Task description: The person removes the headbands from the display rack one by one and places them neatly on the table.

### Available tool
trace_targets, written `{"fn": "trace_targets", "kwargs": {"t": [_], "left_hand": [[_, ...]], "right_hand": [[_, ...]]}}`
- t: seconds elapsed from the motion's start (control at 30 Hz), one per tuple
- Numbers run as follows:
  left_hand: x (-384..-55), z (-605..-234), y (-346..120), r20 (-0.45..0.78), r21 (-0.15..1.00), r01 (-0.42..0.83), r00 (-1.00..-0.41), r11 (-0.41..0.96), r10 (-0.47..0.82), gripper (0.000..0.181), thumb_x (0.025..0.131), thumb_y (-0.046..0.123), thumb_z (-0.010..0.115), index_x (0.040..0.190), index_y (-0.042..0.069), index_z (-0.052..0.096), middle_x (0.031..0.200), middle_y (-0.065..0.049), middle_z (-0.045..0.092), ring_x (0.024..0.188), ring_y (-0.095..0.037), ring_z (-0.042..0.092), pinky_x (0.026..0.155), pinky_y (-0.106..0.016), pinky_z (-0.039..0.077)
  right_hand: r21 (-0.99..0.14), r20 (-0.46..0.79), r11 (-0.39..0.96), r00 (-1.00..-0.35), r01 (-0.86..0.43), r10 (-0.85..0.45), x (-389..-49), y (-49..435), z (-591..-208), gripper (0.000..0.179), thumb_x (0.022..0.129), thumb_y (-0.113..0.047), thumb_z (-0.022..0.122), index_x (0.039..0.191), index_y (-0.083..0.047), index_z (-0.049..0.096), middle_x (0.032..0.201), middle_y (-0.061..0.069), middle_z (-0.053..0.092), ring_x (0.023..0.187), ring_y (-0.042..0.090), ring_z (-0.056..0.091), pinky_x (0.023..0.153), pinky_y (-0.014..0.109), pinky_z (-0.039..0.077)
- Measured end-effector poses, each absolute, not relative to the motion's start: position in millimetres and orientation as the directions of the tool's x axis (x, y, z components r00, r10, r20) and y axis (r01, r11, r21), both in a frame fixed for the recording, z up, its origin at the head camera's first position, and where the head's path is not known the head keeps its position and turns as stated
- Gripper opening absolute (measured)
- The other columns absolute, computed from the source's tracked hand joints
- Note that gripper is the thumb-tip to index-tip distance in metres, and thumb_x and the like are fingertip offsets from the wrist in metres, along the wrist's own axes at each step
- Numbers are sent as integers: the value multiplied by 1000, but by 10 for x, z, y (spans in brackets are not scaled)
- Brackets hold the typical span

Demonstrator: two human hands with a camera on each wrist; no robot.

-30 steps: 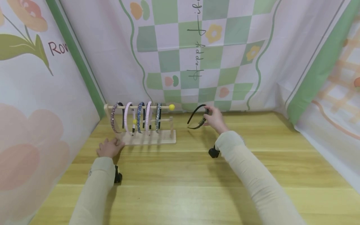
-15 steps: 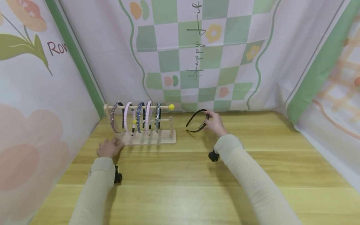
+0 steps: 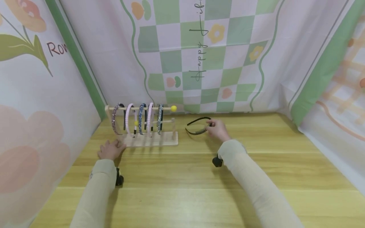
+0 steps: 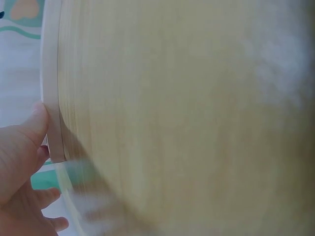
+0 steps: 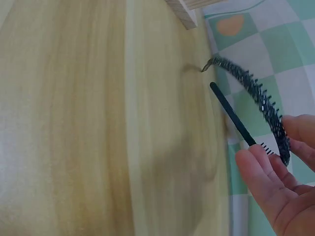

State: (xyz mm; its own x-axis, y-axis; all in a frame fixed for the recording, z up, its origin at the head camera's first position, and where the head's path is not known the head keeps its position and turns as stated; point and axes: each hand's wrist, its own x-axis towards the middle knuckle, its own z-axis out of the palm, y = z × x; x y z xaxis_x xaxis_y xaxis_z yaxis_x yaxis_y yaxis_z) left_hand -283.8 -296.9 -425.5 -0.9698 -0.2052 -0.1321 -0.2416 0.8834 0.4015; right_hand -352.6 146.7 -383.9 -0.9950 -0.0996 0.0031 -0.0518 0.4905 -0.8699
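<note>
My right hand (image 3: 219, 130) pinches a black toothed headband (image 5: 268, 110) by its curved middle, right of the wooden headband stand (image 3: 159, 139). The headband's two ends point left, toward the rack. At the stand's left front corner, my left hand (image 3: 109, 150) holds the end of the base, its thumb (image 4: 37, 123) on the wood in the left wrist view. From the upper bar hang several headbands: a pinkish glitter one (image 3: 115, 120), a pink one (image 3: 128, 120), a blue glitter one (image 3: 140, 118), another pink one (image 3: 150, 120) and a silvery one (image 3: 159, 119).
A yellow ball (image 3: 173, 108) caps the bar's free right end. The stand sits near the back of the wood-grain table (image 3: 176, 190). Patterned curtains (image 3: 191, 57) close off the back and both sides.
My right hand has come down and slightly nearer, and the black headband has tilted from upright toward flat, its ends swinging a little left. My left hand and the stand have stayed put.
</note>
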Motion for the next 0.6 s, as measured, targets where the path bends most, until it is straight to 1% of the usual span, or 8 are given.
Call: {"fn": "trace_targets", "kwargs": {"t": [0.1, 0.17, 0.27, 0.37, 0.47, 0.6], "left_hand": [[-2837, -4250, -2969, -134, 398, -242, -970, 885, -204, 74, 90, 58, 40, 142, 6, 29, 143, -36, 7, 121, -59, 14, 92, -69, 17], [-2844, -4251, -2971, -141, 396, -247, -968, 884, -207, 75, 90, 59, 40, 142, 7, 28, 143, -36, 7, 121, -59, 14, 92, -69, 18], [-2860, -4259, -2977, -146, 394, -253, -966, 884, -211, 76, 90, 60, 40, 142, 7, 28, 143, -36, 7, 121, -59, 14, 92, -69, 17], [-2871, -4268, -2982, -147, 391, -257, -965, 884, -215, 76, 89, 60, 40, 142, 7, 29, 143, -36, 8, 121, -59, 13, 92, -69, 17], [-2875, -4276, -2987, -146, 387, -258, -965, 885, -217, 77, 89, 61, 39, 142, 6, 29, 143, -35, 8, 122, -59, 13, 93, -70, 15], [-2879, -4287, -2995, -146, 387, -256, -965, 886, -216, 77, 89, 61, 39, 142, 7, 29, 143, -35, 7, 122, -59, 11, 93, -70, 14]], "right_hand": [[-868, -18, 495, -995, -33, -98, -3500, 1463, -3868, 36, 91, -9, 56, 125, 2, 52, 92, 26, 57, 78, 39, 59, 72, 46, 51], [-867, -25, 498, -995, -28, -98, -3490, 1462, -3898, 34, 92, -10, 56, 123, 3, 53, 93, 28, 57, 77, 39, 59, 71, 45, 52], [-859, -20, 511, -994, -37, -105, -3480, 1466, -3942, 32, 92, -11, 56, 120, 4, 55, 88, 26, 58, 73, 36, 60, 68, 43, 53], [-847, -7, 529, -992, -62, -127, -3477, 1468, -3981, 30, 92, -11, 56, 117, 6, 57, 82, 24, 59, 67, 33, 59, 61, 40, 53], [-841, -20, 538, -989, -61, -144, -3470, 1455, -4006, 29, 92, -12, 56, 115, 5, 58, 76, 22, 59, 63, 29, 59, 56, 37, 53], [-837, -57, 546, -987, -33, -149, -3461, 1421, -4037, 24, 92, -12, 56, 111, 3, 60, 76, 18, 59, 61, 23, 59, 56, 33, 53]]}}
